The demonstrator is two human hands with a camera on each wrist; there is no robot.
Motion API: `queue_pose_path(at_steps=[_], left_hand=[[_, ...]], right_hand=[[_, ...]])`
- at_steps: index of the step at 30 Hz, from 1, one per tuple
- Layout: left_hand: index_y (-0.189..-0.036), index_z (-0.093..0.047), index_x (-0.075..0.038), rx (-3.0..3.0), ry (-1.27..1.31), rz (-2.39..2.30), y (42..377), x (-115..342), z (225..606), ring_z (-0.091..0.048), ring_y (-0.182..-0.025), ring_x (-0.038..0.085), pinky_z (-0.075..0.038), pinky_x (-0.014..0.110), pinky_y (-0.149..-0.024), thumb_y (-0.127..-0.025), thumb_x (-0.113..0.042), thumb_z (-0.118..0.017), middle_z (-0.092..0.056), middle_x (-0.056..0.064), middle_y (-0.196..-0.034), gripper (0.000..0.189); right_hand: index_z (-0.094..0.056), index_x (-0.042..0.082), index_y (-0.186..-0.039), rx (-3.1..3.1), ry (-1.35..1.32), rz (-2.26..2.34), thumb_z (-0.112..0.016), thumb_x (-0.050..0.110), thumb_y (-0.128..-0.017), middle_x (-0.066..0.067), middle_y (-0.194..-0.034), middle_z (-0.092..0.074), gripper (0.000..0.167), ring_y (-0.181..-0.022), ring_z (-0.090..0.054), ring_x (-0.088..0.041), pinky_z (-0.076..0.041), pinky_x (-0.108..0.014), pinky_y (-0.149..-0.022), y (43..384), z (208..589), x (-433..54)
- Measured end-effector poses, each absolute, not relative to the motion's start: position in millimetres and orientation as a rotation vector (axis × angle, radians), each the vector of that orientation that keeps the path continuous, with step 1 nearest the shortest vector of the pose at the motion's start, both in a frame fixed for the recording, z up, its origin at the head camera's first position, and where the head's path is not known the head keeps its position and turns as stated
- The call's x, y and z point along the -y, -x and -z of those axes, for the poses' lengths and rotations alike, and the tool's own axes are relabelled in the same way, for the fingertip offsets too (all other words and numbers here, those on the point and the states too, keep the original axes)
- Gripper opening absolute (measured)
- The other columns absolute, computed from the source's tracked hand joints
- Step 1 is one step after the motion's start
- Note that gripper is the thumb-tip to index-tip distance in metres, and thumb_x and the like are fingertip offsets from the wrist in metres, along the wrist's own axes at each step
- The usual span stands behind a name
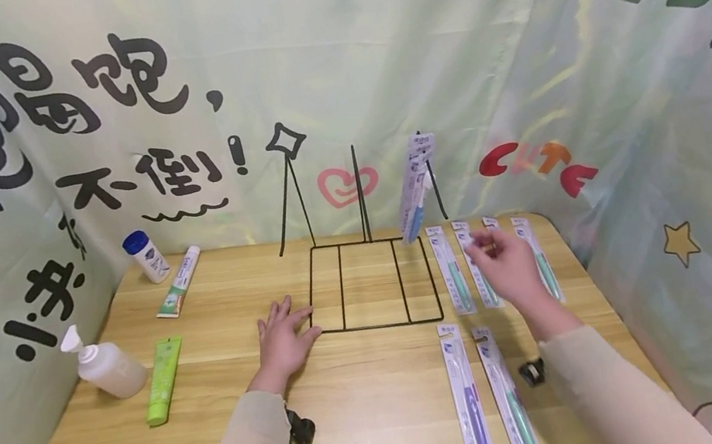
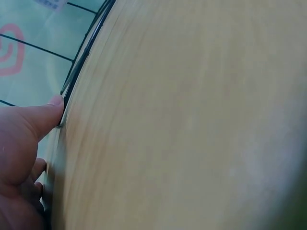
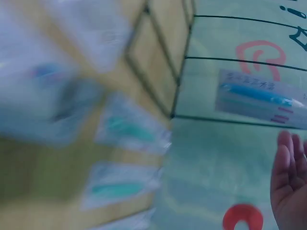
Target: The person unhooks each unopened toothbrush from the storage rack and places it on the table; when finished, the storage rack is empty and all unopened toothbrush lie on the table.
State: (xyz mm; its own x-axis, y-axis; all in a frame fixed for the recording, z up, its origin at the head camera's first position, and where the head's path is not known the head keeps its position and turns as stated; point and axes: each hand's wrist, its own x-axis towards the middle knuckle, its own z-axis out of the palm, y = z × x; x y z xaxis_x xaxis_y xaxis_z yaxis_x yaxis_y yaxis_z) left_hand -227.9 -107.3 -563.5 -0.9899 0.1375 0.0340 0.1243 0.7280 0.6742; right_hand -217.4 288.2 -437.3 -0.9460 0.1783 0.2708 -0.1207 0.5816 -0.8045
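A black wire rack (image 1: 373,327) with upright prongs stands on the wooden table, and a packaged toothbrush with a blue handle (image 1: 413,216) hangs on its right prong. My left hand (image 1: 285,340) rests at the rack's front left corner, fingers spread; the left wrist view shows the thumb (image 2: 48,112) against the wire. Over the row of packaged toothbrushes (image 1: 457,284) right of the rack, my right hand (image 1: 507,263) is raised with loosely bent fingers and nothing in them. In the right wrist view, its fingers (image 3: 287,163) are near the hanging pack (image 3: 259,96).
Two more packaged toothbrushes, one purple (image 1: 474,422) and one green (image 1: 516,407), lie at the front right. On the left are a pump bottle (image 1: 110,369), a green tube (image 1: 165,380), a toothpaste tube (image 1: 180,281) and a blue-capped bottle (image 1: 148,258). A printed cloth (image 1: 412,48) surrounds the table.
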Motion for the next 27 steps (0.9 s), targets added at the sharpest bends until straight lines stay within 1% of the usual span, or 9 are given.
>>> queue_pose_path(at_steps=[3,7,9,10,12,16,23,25,27], left_hand=[[-0.145,-0.066,-0.011,-2.913,-0.218,-1.123,228,108,562,-0.011,-0.160,0.047,0.005,0.071,-0.124,-0.100,-0.032,-0.075,-0.025,0.022,-0.172,0.050],[-0.145,-0.066,-0.011,-2.921,-0.212,-1.114,228,108,561,-0.012,-0.160,0.046,0.004,0.071,-0.124,-0.100,-0.032,-0.076,-0.025,0.021,-0.172,0.050],[-0.145,-0.066,-0.012,-2.923,-0.208,-1.113,228,107,562,-0.012,-0.160,0.046,0.004,0.070,-0.124,-0.100,-0.032,-0.076,-0.025,0.021,-0.172,0.050],[-0.145,-0.066,-0.012,-2.922,-0.205,-1.111,227,107,562,-0.012,-0.160,0.046,0.004,0.070,-0.124,-0.100,-0.032,-0.076,-0.025,0.020,-0.172,0.050],[-0.145,-0.066,-0.012,-2.921,-0.200,-1.113,227,108,562,-0.012,-0.160,0.045,0.005,0.070,-0.124,-0.099,-0.032,-0.076,-0.025,0.020,-0.172,0.051],[-0.145,-0.066,-0.012,-2.924,-0.200,-1.110,227,107,564,-0.012,-0.160,0.045,0.004,0.070,-0.124,-0.099,-0.033,-0.076,-0.025,0.020,-0.172,0.051],[-0.145,-0.066,-0.013,-2.931,-0.195,-1.095,228,107,565,-0.012,-0.160,0.045,0.004,0.070,-0.124,-0.100,-0.033,-0.075,-0.025,0.020,-0.172,0.050],[-0.145,-0.066,-0.013,-2.927,-0.194,-1.095,228,107,565,-0.012,-0.160,0.045,0.004,0.070,-0.124,-0.100,-0.033,-0.075,-0.025,0.020,-0.172,0.050],[-0.145,-0.066,-0.012,-2.922,-0.192,-1.095,228,107,565,-0.012,-0.160,0.045,0.005,0.070,-0.124,-0.100,-0.033,-0.075,-0.025,0.020,-0.172,0.050]], right_hand=[[-0.069,-0.003,-0.128,2.399,0.035,-1.374,-0.072,0.010,-0.101,-0.020,-0.112,-0.072,0.030,-0.094,-0.067,-0.024,-0.053,-0.019,-0.073,247,423,-268],[-0.068,-0.003,-0.127,2.356,0.024,-1.433,-0.071,0.013,-0.102,-0.019,-0.117,-0.073,0.029,-0.103,-0.068,-0.030,-0.053,-0.028,-0.082,275,411,-247],[-0.067,-0.002,-0.125,2.336,0.023,-1.458,-0.070,0.013,-0.103,-0.018,-0.117,-0.072,0.027,-0.105,-0.067,-0.029,-0.052,-0.033,-0.084,284,409,-240],[-0.067,-0.001,-0.124,2.323,0.030,-1.471,-0.070,0.013,-0.103,-0.018,-0.117,-0.072,0.025,-0.105,-0.067,-0.029,-0.051,-0.033,-0.085,288,408,-237],[-0.066,-0.002,-0.124,2.293,0.045,-1.498,-0.069,0.012,-0.103,-0.018,-0.117,-0.070,0.025,-0.104,-0.065,-0.027,-0.050,-0.033,-0.084,293,407,-232],[-0.066,-0.004,-0.123,2.246,0.089,-1.500,-0.069,0.012,-0.103,-0.018,-0.111,-0.068,0.026,-0.098,-0.062,-0.023,-0.048,-0.029,-0.079,299,408,-228],[-0.066,-0.004,-0.112,2.159,0.118,-1.486,-0.072,0.015,-0.102,-0.012,-0.095,-0.062,0.023,-0.085,-0.056,-0.019,-0.045,-0.027,-0.069,302,411,-224],[-0.066,-0.004,-0.111,2.140,0.127,-1.501,-0.073,0.013,-0.101,-0.011,-0.093,-0.063,0.021,-0.084,-0.056,-0.018,-0.045,-0.027,-0.069,302,410,-223],[-0.065,-0.003,-0.113,2.126,0.138,-1.531,-0.074,0.013,-0.100,-0.008,-0.096,-0.064,0.022,-0.085,-0.057,-0.016,-0.046,-0.026,-0.071,303,410,-221]])
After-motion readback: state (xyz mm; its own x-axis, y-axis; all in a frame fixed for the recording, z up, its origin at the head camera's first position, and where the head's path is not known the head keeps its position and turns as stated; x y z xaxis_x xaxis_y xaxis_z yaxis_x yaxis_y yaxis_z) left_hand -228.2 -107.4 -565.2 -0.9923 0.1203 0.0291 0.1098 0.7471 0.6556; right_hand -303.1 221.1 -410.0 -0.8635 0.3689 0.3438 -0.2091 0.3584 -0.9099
